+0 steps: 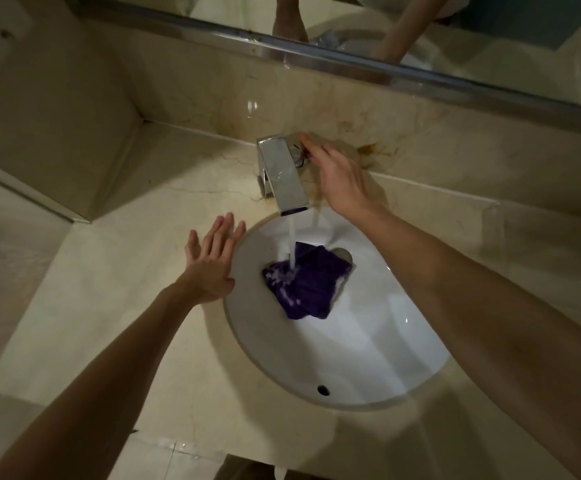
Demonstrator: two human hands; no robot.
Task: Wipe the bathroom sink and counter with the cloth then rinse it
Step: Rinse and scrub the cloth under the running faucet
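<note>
A purple cloth (304,284) lies crumpled in the white oval sink (368,358), partly covering the drain. Water runs from the square chrome faucet (282,174) straight onto the cloth. My left hand (211,261) rests flat on the beige marble counter (109,306) at the sink's left rim, fingers spread, holding nothing. My right hand (337,174) reaches behind the faucet, its fingertips at the faucet's chrome handle; whether they grip it is hidden by motion blur and the spout.
A marble backsplash (420,140) with brown stains runs behind the faucet, topped by a chrome-edged mirror (455,39). A wall corner (74,133) closes in the counter at the left. The sink's overflow hole (322,389) faces me near the counter's front edge.
</note>
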